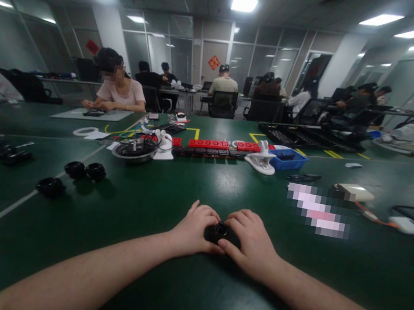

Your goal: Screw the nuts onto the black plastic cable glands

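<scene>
A small black round part (221, 229) with a hole in its top sits on the green table, between my two hands. My left hand (197, 230) curls round its left side, thumb low and fingers at the back. From the right, my right hand (251, 243) holds the same part, with the thumb at its front edge and the fingers bent over behind. To the left on the table lie three black round parts, a pair (86, 171) side by side and one (50, 187) nearer.
Further back are a metal bowl (134, 150) of black items, white clamps (261, 158), red blocks (209, 144) and a blue bin (290, 160). Black pieces (13, 152) lie far left, a white device (355, 192) with cable right. A person (122, 88) sits across the table.
</scene>
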`<state>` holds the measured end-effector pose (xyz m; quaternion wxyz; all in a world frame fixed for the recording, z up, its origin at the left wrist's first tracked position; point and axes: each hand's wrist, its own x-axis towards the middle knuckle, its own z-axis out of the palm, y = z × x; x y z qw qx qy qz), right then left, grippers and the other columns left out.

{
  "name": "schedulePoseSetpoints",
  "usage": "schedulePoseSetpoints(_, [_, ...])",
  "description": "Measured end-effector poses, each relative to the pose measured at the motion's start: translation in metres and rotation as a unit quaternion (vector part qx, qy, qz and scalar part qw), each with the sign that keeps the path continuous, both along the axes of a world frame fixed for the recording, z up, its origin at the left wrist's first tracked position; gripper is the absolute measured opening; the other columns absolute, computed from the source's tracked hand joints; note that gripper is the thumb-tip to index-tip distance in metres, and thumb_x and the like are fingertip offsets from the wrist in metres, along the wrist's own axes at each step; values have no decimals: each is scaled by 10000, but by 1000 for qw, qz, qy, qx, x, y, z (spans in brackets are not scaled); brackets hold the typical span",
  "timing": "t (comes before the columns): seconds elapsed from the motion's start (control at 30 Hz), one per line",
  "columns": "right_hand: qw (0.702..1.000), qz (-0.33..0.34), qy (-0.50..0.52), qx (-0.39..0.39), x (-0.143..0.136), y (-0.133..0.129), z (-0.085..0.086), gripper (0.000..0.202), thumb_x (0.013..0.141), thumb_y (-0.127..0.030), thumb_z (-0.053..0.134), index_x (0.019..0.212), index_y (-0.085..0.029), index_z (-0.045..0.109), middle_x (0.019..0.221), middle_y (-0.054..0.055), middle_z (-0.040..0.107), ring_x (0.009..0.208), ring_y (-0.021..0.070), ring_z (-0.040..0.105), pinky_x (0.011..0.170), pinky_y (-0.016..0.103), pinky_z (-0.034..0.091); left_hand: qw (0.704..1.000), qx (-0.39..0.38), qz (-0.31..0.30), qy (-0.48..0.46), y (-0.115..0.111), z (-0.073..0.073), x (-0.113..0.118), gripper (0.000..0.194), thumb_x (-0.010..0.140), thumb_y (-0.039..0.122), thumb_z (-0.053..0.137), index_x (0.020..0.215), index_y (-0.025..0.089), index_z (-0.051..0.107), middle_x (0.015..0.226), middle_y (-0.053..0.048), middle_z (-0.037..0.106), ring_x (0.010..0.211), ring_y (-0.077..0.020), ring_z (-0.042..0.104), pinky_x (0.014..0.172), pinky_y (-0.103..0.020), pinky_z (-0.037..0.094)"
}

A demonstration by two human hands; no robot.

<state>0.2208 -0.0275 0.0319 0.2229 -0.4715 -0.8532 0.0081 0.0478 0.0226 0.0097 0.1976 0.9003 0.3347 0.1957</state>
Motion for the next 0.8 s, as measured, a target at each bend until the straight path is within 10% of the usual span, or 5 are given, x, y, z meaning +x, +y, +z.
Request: schedulePoseSetpoints(0.8, [999, -10, 46, 3, -13, -7, -2, 239, 745, -244, 525, 972, -176, 554, 914, 73, 567, 834, 201, 465, 740, 360, 380, 1000, 9, 2, 2, -1, -3, 0, 323, 577, 333, 659, 853, 199, 557, 948, -23, 544, 975, -212, 463, 1007, -515, 96])
